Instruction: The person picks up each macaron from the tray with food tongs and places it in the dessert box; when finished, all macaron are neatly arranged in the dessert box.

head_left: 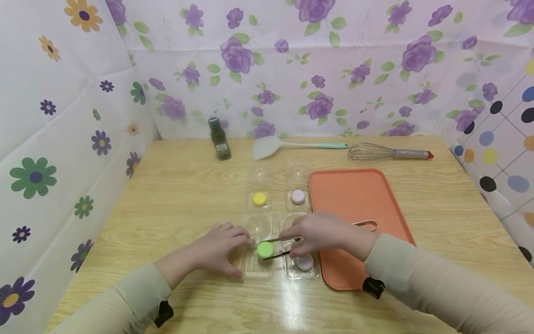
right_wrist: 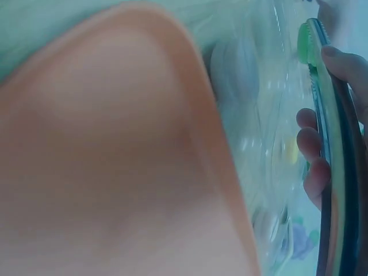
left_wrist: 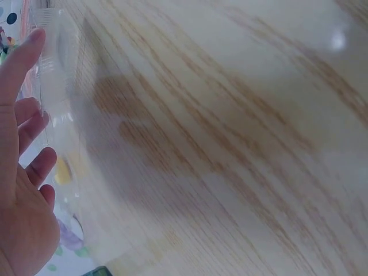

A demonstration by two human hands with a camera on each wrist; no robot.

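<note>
My right hand [head_left: 314, 234] holds metal tongs [head_left: 280, 239]. Between the tongs' toothed tips is a green macaron [head_left: 265, 250], over the front-left clear plastic box [head_left: 258, 272]; whether it touches the box bottom I cannot tell. In the right wrist view the tongs [right_wrist: 336, 155] run along the fingers, with the green macaron [right_wrist: 303, 43] at their end. My left hand [head_left: 217, 250], fingers relaxed and apart, lies at the left edge of that same box. A pale lilac macaron [head_left: 305, 263] sits in the front-right box, partly under the right hand.
Behind are two more clear boxes with a yellow macaron [head_left: 259, 199] and a pink macaron [head_left: 298, 196], lids open. An orange tray [head_left: 354, 195] lies on the right. A dark bottle [head_left: 219, 139], a spatula [head_left: 267, 147] and a whisk [head_left: 388, 152] line the table's back.
</note>
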